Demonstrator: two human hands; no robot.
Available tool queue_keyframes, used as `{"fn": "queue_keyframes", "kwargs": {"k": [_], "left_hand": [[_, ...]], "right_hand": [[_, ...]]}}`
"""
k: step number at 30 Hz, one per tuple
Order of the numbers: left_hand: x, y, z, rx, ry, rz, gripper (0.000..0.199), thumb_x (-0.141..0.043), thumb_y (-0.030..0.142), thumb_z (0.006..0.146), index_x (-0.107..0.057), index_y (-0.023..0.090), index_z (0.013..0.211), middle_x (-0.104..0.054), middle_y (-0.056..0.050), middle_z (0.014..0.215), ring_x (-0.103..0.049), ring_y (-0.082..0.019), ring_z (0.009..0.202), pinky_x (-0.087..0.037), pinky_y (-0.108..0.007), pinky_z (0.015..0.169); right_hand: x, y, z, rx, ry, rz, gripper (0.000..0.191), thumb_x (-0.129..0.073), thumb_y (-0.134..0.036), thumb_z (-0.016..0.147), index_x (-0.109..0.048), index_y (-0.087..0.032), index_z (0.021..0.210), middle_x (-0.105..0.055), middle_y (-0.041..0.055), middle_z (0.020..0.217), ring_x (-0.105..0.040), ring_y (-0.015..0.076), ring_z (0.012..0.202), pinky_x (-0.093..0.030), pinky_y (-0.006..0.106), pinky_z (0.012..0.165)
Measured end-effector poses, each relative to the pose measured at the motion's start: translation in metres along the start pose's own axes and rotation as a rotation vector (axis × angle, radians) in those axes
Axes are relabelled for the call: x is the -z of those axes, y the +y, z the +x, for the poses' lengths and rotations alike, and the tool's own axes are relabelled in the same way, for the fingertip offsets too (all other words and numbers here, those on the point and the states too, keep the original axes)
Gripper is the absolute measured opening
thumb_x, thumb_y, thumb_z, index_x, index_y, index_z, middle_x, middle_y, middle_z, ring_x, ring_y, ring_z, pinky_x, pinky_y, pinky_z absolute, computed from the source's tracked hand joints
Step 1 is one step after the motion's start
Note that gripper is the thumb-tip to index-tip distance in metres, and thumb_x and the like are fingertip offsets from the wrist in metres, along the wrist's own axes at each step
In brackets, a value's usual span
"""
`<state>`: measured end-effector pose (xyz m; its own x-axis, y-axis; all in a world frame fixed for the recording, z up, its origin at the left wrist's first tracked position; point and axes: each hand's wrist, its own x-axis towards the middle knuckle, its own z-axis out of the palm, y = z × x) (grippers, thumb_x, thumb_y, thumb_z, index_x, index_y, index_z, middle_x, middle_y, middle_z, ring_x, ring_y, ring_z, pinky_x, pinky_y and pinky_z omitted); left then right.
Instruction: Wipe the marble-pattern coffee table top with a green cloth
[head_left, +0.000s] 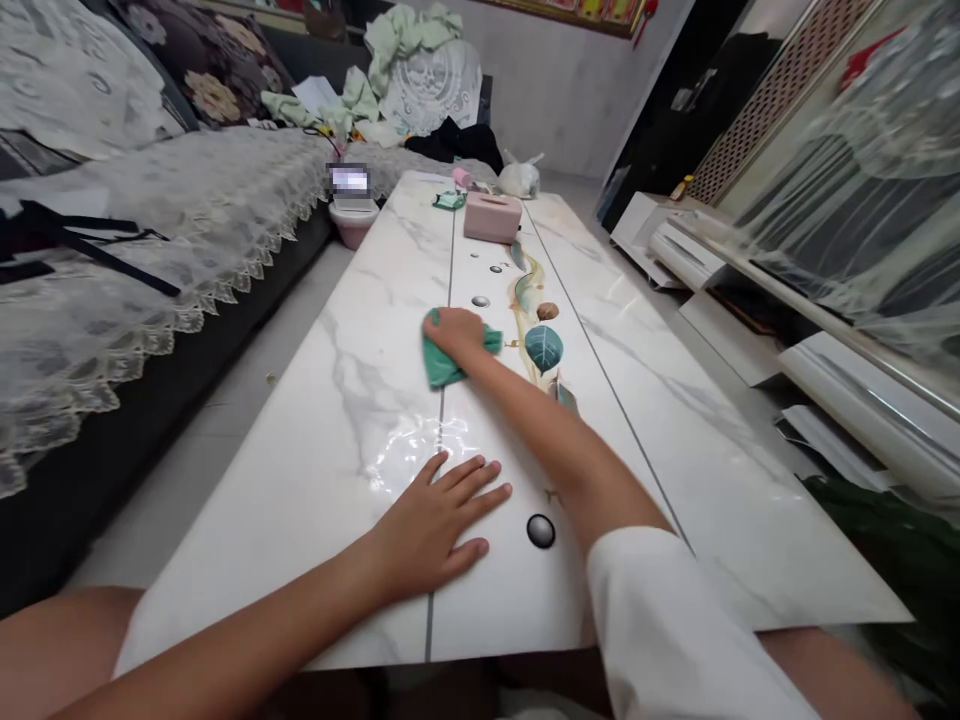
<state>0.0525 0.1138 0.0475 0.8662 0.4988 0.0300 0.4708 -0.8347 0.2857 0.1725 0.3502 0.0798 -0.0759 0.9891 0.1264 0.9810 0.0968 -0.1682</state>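
My right hand (pixel 457 332) presses a green cloth (pixel 441 370) onto the white marble-patterned table (pixel 300 480), near its middle. The cloth spreads out on both sides of the hand, and its part under the palm is hidden. Closer to me, my left hand (pixel 435 525) lies flat on the tabletop with its fingers spread and nothing in it. A dark-rimmed round spot (pixel 540 531) shows on the surface to the right of the left hand. Beyond the right forearm, a printed teal leaf (pixel 544 348) decorates the centre strip.
A pink tissue box (pixel 492 217) stands toward the far end, with a small green packet (pixel 448 200) and a white plastic bag (pixel 520 177) nearby. A lace-covered sofa (pixel 150 220) runs along the left. On the right stands a low white cabinet (pixel 847 380). A pink-and-white bin (pixel 354 220) stands beside the sofa.
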Motion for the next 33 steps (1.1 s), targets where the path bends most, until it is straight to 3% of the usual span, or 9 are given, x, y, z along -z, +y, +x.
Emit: {"fn": "queue_keyframes", "kwargs": {"k": [4, 6, 8, 11, 15, 20, 23, 27, 33], "left_hand": [[-0.001, 0.0, 0.0, 0.021, 0.04, -0.079, 0.057, -0.05, 0.047, 0.1, -0.05, 0.025, 0.152, -0.05, -0.009, 0.157, -0.042, -0.033, 0.146, -0.02, -0.061, 0.122], [-0.002, -0.001, 0.0, 0.02, 0.058, -0.096, 0.058, -0.049, 0.052, 0.1, -0.052, 0.024, 0.151, -0.052, -0.009, 0.155, -0.043, -0.033, 0.145, -0.018, -0.06, 0.124], [-0.003, -0.002, 0.0, 0.0, 0.062, -0.087, 0.061, -0.048, 0.051, 0.101, -0.044, 0.026, 0.156, -0.046, -0.008, 0.161, -0.039, -0.032, 0.149, -0.019, -0.059, 0.123], [-0.005, -0.002, -0.001, -0.019, 0.045, -0.042, 0.062, -0.048, 0.045, 0.102, -0.036, 0.026, 0.16, -0.035, -0.006, 0.167, -0.033, -0.03, 0.153, -0.021, -0.057, 0.123], [-0.006, -0.002, -0.002, -0.012, 0.035, 0.016, 0.063, -0.051, 0.04, 0.101, -0.036, 0.026, 0.161, -0.03, -0.005, 0.169, -0.031, -0.028, 0.154, -0.021, -0.054, 0.123], [-0.007, -0.003, -0.003, -0.006, 0.054, 0.04, 0.064, -0.053, 0.038, 0.1, -0.035, 0.027, 0.161, -0.03, -0.004, 0.169, -0.03, -0.027, 0.155, -0.018, -0.051, 0.125], [-0.005, -0.002, -0.003, -0.002, 0.044, 0.033, 0.065, -0.052, 0.038, 0.1, -0.034, 0.028, 0.161, -0.029, -0.004, 0.169, -0.029, -0.027, 0.155, -0.019, -0.051, 0.125], [-0.002, -0.001, -0.001, 0.013, 0.011, 0.022, 0.066, -0.054, 0.038, 0.098, -0.036, 0.027, 0.161, -0.029, -0.004, 0.169, -0.029, -0.028, 0.155, -0.02, -0.053, 0.124], [-0.006, 0.0, -0.001, 0.012, 0.038, 0.011, 0.065, -0.051, 0.037, 0.099, -0.034, 0.028, 0.161, -0.027, -0.003, 0.17, -0.028, -0.028, 0.156, -0.019, -0.055, 0.124]], "right_hand": [[-0.024, -0.111, 0.007, 0.358, -0.031, 0.071, 0.055, -0.035, -0.056, 0.102, -0.073, -0.019, 0.114, -0.073, 0.0029, 0.114, -0.065, 0.0206, 0.104, -0.043, 0.026, 0.087], [-0.03, -0.128, 0.007, 0.429, -0.034, 0.067, 0.052, -0.038, -0.06, 0.1, -0.073, -0.023, 0.112, -0.074, 0.0023, 0.115, -0.065, 0.0213, 0.103, -0.044, 0.026, 0.082], [-0.028, -0.118, 0.009, 0.434, -0.035, 0.048, 0.051, -0.04, -0.061, 0.1, -0.072, -0.025, 0.114, -0.074, 0.0033, 0.115, -0.066, 0.0222, 0.103, -0.044, 0.027, 0.079], [-0.011, -0.059, 0.015, 0.324, -0.052, -0.006, 0.051, -0.038, -0.058, 0.102, -0.072, -0.022, 0.117, -0.074, 0.0072, 0.116, -0.065, 0.0245, 0.104, -0.043, 0.028, 0.08], [0.024, 0.079, -0.002, -0.084, -0.016, -0.115, 0.05, -0.038, -0.049, 0.103, -0.073, -0.017, 0.119, -0.072, 0.0142, 0.118, -0.065, 0.0274, 0.106, -0.042, 0.03, 0.081], [0.064, 0.277, -0.096, -0.632, 0.021, -0.264, 0.052, -0.04, -0.049, 0.102, -0.074, -0.015, 0.12, -0.071, 0.0201, 0.116, -0.065, 0.0294, 0.104, -0.039, 0.032, 0.074], [0.076, 0.354, -0.154, -0.84, 0.029, -0.32, 0.053, -0.04, -0.05, 0.102, -0.074, -0.015, 0.124, -0.07, 0.0247, 0.114, -0.065, 0.0302, 0.103, -0.035, 0.035, 0.069], [0.078, 0.38, -0.183, -0.949, 0.089, -0.316, 0.057, -0.038, -0.051, 0.102, -0.074, -0.015, 0.127, -0.069, 0.0283, 0.114, -0.064, 0.0325, 0.105, -0.033, 0.039, 0.069], [0.072, 0.328, -0.153, -0.917, 0.094, -0.263, 0.055, -0.041, -0.048, 0.099, -0.075, -0.012, 0.123, -0.069, 0.0267, 0.113, -0.066, 0.0342, 0.105, -0.04, 0.037, 0.071]]}}
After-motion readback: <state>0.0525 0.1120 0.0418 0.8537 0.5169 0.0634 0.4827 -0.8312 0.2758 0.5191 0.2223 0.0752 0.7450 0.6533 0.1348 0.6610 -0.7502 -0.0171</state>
